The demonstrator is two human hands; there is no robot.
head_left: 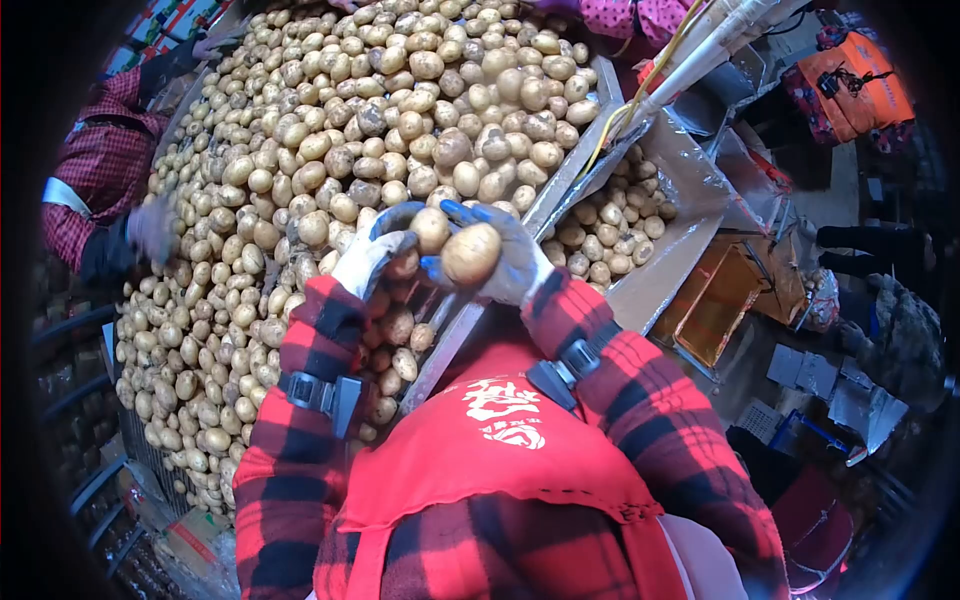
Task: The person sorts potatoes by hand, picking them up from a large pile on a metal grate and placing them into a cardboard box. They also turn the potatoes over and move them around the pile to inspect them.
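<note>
Both my hands wear white gloves with blue palms and are close together over the near edge of the potato heap (330,120). My left hand (372,252) is closed on a smallish, pale potato (430,229). Right beside it, my right hand (510,258) grips a larger yellow-brown potato (470,254), its blue fingers behind it. The two potatoes overlap in this view. Below my left hand, more potatoes (397,326) lie against a metal edge (447,345) in front of my red apron (500,430).
Right of the heap, a metal-walled chute (670,215) holds more potatoes (612,225). A pole with a yellow cable (640,95) slants above it. At left, a person in a checked sleeve (110,165) reaches over the heap. A tray (715,300) and an orange cloth (850,85) are farther right.
</note>
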